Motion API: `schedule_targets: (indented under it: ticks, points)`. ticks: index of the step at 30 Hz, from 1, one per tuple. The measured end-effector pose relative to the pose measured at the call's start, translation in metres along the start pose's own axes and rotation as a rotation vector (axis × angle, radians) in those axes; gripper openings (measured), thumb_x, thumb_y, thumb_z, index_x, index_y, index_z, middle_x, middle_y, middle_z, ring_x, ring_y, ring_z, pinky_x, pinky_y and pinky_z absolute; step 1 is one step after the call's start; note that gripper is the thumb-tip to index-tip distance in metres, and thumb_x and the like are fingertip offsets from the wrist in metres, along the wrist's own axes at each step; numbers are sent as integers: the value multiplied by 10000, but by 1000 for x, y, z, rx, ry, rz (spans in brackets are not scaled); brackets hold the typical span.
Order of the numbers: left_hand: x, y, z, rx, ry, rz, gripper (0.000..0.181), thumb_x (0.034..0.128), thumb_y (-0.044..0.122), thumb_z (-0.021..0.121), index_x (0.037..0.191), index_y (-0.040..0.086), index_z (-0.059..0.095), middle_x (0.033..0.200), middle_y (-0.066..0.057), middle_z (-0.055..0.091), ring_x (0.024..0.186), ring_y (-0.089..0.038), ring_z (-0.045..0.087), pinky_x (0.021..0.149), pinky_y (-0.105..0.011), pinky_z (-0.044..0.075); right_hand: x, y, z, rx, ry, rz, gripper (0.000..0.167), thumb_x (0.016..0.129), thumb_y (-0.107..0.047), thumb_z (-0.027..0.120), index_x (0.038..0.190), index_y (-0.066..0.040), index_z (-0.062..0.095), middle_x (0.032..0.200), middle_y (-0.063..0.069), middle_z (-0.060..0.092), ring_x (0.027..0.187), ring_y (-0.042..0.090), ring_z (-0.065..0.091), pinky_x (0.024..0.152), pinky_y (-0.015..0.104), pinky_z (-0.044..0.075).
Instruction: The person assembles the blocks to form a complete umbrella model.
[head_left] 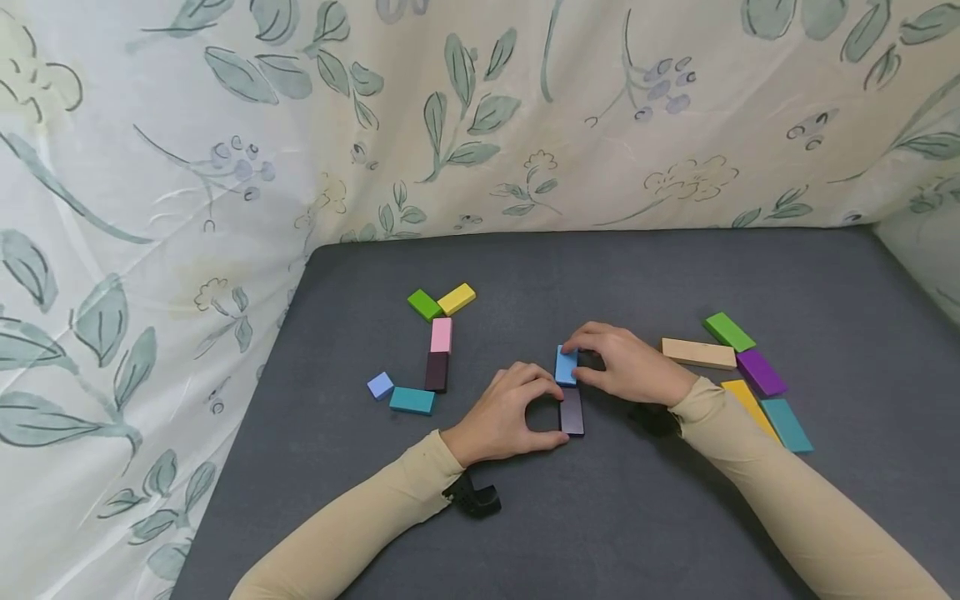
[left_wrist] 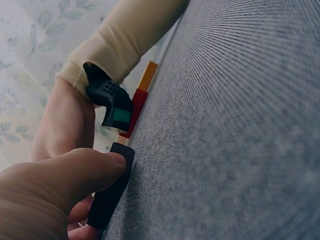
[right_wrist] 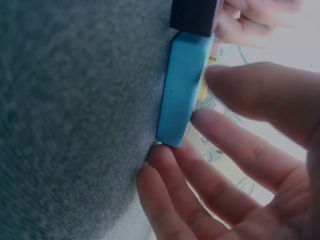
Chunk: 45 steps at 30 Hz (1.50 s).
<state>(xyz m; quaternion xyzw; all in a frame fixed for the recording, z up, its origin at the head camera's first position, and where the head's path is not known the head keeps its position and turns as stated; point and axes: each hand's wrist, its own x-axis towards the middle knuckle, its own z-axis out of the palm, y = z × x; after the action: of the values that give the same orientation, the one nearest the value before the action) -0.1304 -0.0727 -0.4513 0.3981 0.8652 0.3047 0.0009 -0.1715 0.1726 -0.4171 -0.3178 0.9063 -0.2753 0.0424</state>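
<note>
A blue block (head_left: 566,367) and a dark purple-grey block (head_left: 572,412) lie end to end on the dark table, forming one line. My left hand (head_left: 510,414) holds the purple-grey block, thumb at its near end and a finger by its far end. In the left wrist view that block (left_wrist: 114,187) looks almost black under the thumb. Fingertips and thumb of my right hand (head_left: 626,367) pinch the blue block. Seen from the right wrist, the blue block (right_wrist: 184,90) butts against the dark block (right_wrist: 194,17), fingers about its far end.
Left on the table (head_left: 315,508) lie joined green (head_left: 425,305), yellow (head_left: 457,298), pink (head_left: 442,335), dark maroon (head_left: 437,372) and teal (head_left: 412,401) blocks, plus a small blue cube (head_left: 380,386). Several coloured blocks, including a tan one (head_left: 698,353), sit beside the right forearm.
</note>
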Motion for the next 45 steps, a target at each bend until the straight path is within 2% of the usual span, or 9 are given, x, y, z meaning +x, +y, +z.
schedule_targets:
  ticks: [5, 11, 33, 40, 45]
  points:
    - [0, 1, -2, 1, 2, -4, 438, 833, 390, 884, 1173, 175, 711, 1261, 8, 628, 1181, -152, 558, 987, -407, 456, 1, 1, 0, 12, -15, -10, 341, 909, -79, 789, 1244, -67, 727, 1271, 112, 679, 1183, 312, 654, 964, 497, 549]
    - [1, 1, -2, 6, 7, -2, 430, 832, 393, 883, 1166, 180, 713, 1247, 13, 631, 1172, -148, 561, 969, -397, 458, 0, 0, -2, 30, -14, -19, 329, 903, -51, 787, 1227, -70, 733, 1262, 107, 686, 1180, 326, 651, 968, 518, 541]
    - [2, 1, -4, 0, -9, -11, 436, 828, 392, 886, 1169, 184, 712, 1234, 23, 630, 1162, -142, 554, 959, -382, 450, 1, 1, -4, 56, -31, -25, 315, 915, -66, 776, 1226, -84, 730, 1258, 98, 687, 1180, 317, 644, 980, 533, 530]
    - [1, 0, -3, 7, -10, -12, 522, 841, 402, 872, 1275, 174, 693, 1267, 12, 611, 1179, -151, 551, 1006, -399, 449, 0, 3, -1, 50, -22, -26, 324, 905, -61, 786, 1224, -76, 731, 1250, 106, 682, 1181, 319, 644, 982, 527, 532]
    - [0, -1, -2, 8, -17, -9, 561, 841, 403, 873, 1318, 170, 690, 1276, 3, 598, 1162, -154, 548, 1007, -407, 445, -1, 4, 0, 63, -9, -14, 364, 895, -77, 807, 1247, -64, 716, 1227, 100, 675, 1120, 288, 656, 932, 499, 547]
